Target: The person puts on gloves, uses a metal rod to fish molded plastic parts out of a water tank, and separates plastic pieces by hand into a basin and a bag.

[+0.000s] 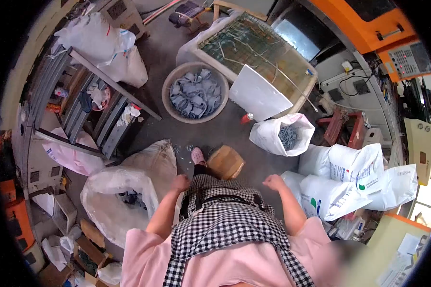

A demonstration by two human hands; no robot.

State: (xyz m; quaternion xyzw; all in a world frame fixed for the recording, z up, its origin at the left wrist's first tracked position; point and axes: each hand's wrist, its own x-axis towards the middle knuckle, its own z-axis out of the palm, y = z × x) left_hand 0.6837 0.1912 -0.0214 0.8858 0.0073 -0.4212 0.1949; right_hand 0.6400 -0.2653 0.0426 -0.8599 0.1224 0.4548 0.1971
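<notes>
The left hand [179, 182] has its fingers curled together like a loose fist, and the right hand [274, 182] is folded in the same way; what may be inside them cannot be told. Just beside the left hand, on its outer side, stands a big open sack [98, 191] with dark pieces in it. The brown cardboard [226, 162] lies on the floor, ahead of and between the two hands. Near the right hand, outward, are white printed bags [330, 196].
</notes>
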